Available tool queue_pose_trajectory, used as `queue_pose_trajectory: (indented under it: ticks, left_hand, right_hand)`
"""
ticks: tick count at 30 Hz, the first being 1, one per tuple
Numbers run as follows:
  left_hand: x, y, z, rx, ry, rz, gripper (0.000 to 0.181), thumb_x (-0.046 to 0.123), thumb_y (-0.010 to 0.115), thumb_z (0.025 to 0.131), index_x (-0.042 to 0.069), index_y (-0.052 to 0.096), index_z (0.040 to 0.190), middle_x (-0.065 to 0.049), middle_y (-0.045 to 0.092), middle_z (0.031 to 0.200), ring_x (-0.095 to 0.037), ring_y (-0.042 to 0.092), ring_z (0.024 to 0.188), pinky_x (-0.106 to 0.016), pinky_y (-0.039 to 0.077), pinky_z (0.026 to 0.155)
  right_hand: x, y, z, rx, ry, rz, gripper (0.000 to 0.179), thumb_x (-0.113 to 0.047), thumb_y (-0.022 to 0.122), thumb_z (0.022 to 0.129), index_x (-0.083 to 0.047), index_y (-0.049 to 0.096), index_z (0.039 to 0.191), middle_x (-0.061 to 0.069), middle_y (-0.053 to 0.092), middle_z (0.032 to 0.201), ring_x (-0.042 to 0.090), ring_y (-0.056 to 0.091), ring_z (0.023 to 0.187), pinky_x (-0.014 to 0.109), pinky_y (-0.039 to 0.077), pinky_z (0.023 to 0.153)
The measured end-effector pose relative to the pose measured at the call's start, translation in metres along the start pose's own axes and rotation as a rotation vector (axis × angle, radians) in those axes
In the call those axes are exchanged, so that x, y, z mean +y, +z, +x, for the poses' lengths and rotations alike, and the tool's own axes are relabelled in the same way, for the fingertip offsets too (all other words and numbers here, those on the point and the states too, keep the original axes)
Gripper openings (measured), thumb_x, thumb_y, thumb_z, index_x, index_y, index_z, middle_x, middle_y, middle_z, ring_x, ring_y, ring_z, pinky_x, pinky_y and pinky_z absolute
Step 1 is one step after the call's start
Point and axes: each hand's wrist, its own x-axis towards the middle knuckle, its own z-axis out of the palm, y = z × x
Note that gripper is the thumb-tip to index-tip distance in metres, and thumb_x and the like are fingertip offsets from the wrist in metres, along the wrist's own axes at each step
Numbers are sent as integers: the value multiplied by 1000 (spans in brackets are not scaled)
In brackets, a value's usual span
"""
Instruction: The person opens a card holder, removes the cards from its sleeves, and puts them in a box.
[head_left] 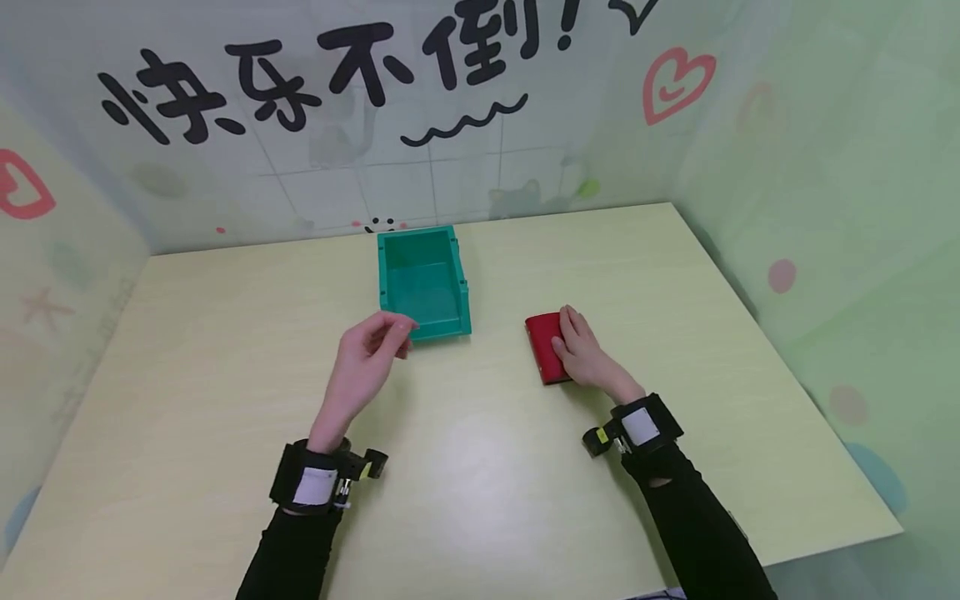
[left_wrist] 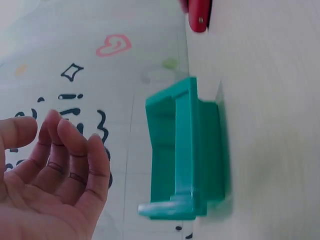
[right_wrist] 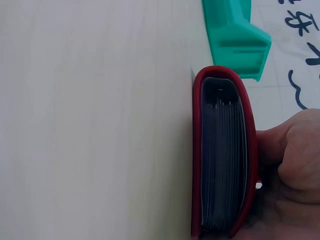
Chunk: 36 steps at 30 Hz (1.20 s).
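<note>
A small red card holder (head_left: 546,350) lies on the table, its left part uncovered. Its end, seen in the right wrist view, shows a stack of thin clear sleeves between the red covers. My right hand (head_left: 587,357) rests on its right part, fingers fairly straight, the thumb on the cover. The undersides of these fingers are hidden. My left hand (head_left: 371,350) hovers above the table near the front left corner of a green plastic bin (head_left: 442,327). Its fingers are loosely bent, with nothing between them, as the palm (left_wrist: 50,210) shows in the left wrist view.
The pale wooden table (head_left: 480,467) meets a printed back wall (head_left: 300,192) and a green side wall (head_left: 840,250). The bin stands at the back, close to the wall. Each wrist wears a black strap with a small camera (head_left: 600,439).
</note>
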Motion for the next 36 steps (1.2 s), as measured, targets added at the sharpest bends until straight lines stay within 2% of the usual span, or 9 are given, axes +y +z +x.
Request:
queue_pose_trajectory:
  ticks: [6,10,14,19,24,27,30,33,36]
  left_hand:
    - [-5,33,-8,-117,-61,-137,29,18,50,106,-4,63,120,-23,68,104,-13,68,90,-19,56,85]
    - [-21,45,-13,-106,-182,-209,29,15,50,106,-2,60,128,-23,66,122,-25,66,110,-25,55,96]
    - [-33,52,-17,-91,-263,-197,32,16,51,105,2,56,133,-19,60,136,-29,58,126,-36,49,107]
    - [-40,55,-19,-104,-289,-153,39,18,55,104,2,49,139,-17,52,144,-32,55,129,-46,46,111]
    - [-44,54,-21,-111,-307,-156,46,18,59,101,4,45,143,-14,49,148,-32,56,127,-40,49,107]
    - [-47,54,-21,-123,-311,-179,48,17,61,100,5,44,144,-14,51,147,-30,61,119,-32,52,99]
    - [-50,54,-23,-167,-321,-169,54,17,64,98,7,43,147,-19,61,133,-26,68,102,-27,52,89]
    - [-53,53,-25,-211,-332,-134,61,20,69,95,10,42,149,-19,68,111,-20,67,86,-26,48,79]
    - [-55,52,-26,-242,-326,-105,68,22,73,92,10,41,150,-16,67,93,-17,60,78,-26,46,72]
  right_hand:
    - [-8,16,-8,-18,-45,125,63,-10,32,108,11,-4,155,27,-9,167,43,-9,156,56,3,127]
    - [-21,34,-12,-23,-79,190,62,-12,33,109,7,-1,157,22,-7,169,38,-7,158,52,6,128]
    - [-36,53,-11,0,-126,226,61,-12,36,108,7,5,158,22,0,169,37,0,158,51,10,128]
    - [-49,72,-10,121,-149,243,60,-14,44,107,6,17,157,21,13,169,37,12,157,52,21,125]
    - [-53,87,-12,312,-135,286,57,-16,58,101,2,39,151,17,37,161,36,35,150,50,40,116]
    - [-55,95,-14,387,-122,343,55,-18,67,97,-2,50,146,15,52,151,36,53,137,45,54,101]
    - [-57,101,-18,414,-112,380,54,-22,74,92,-6,57,141,14,62,141,33,64,121,39,59,88]
    - [-59,105,-21,431,-130,376,53,-22,79,88,-6,62,136,14,68,132,31,68,113,38,60,86]
    - [-60,107,-22,455,-155,334,51,-23,82,85,-5,67,130,13,69,124,28,68,107,37,60,86]
